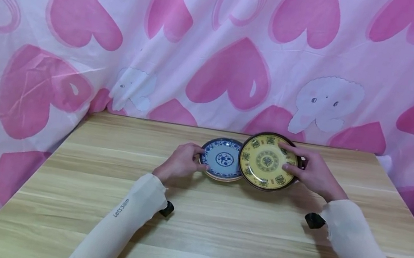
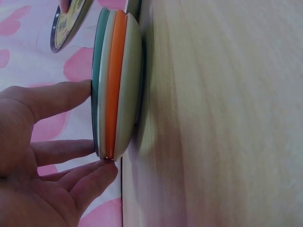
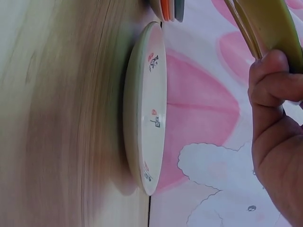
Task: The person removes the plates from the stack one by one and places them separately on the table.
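Observation:
A small stack of plates stands on the wooden table, topped by a blue-and-white patterned plate (image 1: 224, 159). From the side it shows a green rim, pale layers, an orange layer (image 2: 115, 85) and a pale rounded bottom. My left hand (image 1: 181, 161) touches the stack's left edge, thumb and fingertips spread along the rim. To the right, my right hand (image 1: 311, 169) grips a yellow plate (image 1: 267, 161) with a dark rim, raised and tilted, overlapping the blue plate in the head view. Below it, a white plate (image 3: 154, 118) with small printed figures sits on the table, hidden from the head camera.
The wooden table (image 1: 189, 235) ends at the back against a pink-and-white heart-patterned cloth (image 1: 232, 74), which also hangs along both sides. A dark wrist camera (image 1: 315, 220) juts from the right sleeve, and another (image 1: 167, 209) from the left.

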`<state>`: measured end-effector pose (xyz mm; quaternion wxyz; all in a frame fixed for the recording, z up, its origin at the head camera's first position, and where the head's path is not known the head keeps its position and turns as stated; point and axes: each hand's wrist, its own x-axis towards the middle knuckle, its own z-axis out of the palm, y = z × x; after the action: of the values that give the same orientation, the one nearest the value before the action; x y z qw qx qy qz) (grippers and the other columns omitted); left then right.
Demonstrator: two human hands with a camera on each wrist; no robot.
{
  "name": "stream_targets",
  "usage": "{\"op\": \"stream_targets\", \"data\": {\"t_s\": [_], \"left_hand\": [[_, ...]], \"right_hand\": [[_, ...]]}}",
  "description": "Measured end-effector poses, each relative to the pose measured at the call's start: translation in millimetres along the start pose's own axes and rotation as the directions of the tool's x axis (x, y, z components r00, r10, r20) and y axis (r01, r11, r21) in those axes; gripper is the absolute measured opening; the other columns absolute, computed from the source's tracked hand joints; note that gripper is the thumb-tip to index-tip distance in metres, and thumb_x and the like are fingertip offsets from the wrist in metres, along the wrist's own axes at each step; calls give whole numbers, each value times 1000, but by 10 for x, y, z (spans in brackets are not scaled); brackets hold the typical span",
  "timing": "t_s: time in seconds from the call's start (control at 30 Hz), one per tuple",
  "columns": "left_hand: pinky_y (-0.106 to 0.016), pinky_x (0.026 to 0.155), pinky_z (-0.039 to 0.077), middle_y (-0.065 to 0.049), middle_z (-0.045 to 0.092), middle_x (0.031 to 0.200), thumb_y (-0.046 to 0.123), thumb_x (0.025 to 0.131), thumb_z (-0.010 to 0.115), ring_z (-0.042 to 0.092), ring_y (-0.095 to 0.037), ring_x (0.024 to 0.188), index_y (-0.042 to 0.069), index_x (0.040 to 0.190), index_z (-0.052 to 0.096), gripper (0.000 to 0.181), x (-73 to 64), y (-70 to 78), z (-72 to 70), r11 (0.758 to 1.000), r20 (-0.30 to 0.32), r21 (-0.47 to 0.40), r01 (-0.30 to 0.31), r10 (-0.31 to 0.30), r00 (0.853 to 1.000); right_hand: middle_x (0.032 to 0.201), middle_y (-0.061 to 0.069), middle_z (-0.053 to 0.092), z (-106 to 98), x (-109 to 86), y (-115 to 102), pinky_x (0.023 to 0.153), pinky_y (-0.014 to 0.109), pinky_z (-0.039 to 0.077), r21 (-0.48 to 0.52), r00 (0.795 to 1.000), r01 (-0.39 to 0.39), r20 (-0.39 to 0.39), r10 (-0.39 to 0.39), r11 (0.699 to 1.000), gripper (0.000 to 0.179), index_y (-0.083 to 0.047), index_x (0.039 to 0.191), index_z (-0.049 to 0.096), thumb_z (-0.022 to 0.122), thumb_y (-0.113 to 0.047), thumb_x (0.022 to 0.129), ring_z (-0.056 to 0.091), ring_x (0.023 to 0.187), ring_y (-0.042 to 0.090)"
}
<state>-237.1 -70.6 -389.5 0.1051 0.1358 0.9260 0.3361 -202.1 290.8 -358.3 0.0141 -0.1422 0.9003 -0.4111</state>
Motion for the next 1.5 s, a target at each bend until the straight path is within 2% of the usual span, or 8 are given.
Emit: {"op": "stream_targets", "data": {"t_s": [0.3,0.6,0.87,1.03,1.23,1.33,1.43,1.5], "left_hand": [[-45,117,43,-14,54,145,28,88,78,51,-30,134,2,138,58,60,-13,-17,-11,1000,-2,12,-5,5,1000],[-44,115,44,-14,53,146,28,88,78,52,-29,132,3,140,57,61,-22,-1,-5,1000,11,-13,1,-1,1000],[-36,93,50,-10,59,125,28,89,77,53,-23,106,3,140,56,61,-12,21,-8,998,7,-60,5,-5,1000],[-37,103,50,-10,57,135,28,88,78,52,-23,111,3,141,55,63,-2,30,-11,998,1,-63,11,-11,1000],[-37,99,50,-10,58,132,27,88,78,53,-24,110,3,141,55,63,-17,21,-16,998,6,-56,30,-29,1000],[-39,107,49,-11,56,139,28,88,78,53,-25,117,3,141,55,63,-21,19,-12,998,4,-47,30,-30,1000],[-39,108,49,-11,56,139,28,88,78,53,-25,118,3,141,55,62,-21,14,-7,999,2,-39,25,-25,1000],[-37,102,50,-10,58,134,28,89,77,53,-24,113,3,141,55,62,-24,11,-4,998,3,-49,28,-28,1000]], "right_hand": [[156,21,41,-35,-81,47,57,23,50,-21,1000,20,-3,-20,1000,59,-19,148,51,71,-13,93,57,70,8],[138,21,54,-72,-182,159,58,24,54,-20,1000,23,5,-23,1000,58,-19,148,52,71,-12,93,59,75,8],[153,22,47,-141,-223,194,69,16,53,-87,1000,10,10,-9,996,58,-23,147,53,73,-16,92,57,95,1],[154,18,47,-182,-252,233,80,6,45,-138,1000,18,6,-17,990,58,-23,146,54,74,-17,92,47,109,-10],[150,20,52,-197,-286,253,81,7,42,-170,1000,13,24,-9,985,58,-24,144,55,75,-19,91,49,107,-2],[149,19,53,-187,-302,266,83,7,40,-176,999,6,42,1,984,57,-24,144,56,75,-19,90,48,109,-1],[147,18,55,-170,-310,281,72,14,45,-146,998,10,68,0,989,56,-22,143,57,75,-17,90,50,97,3],[146,16,57,-158,-312,291,68,17,45,-139,997,25,82,-14,990,56,-21,143,57,74,-16,90,49,91,4]]}}
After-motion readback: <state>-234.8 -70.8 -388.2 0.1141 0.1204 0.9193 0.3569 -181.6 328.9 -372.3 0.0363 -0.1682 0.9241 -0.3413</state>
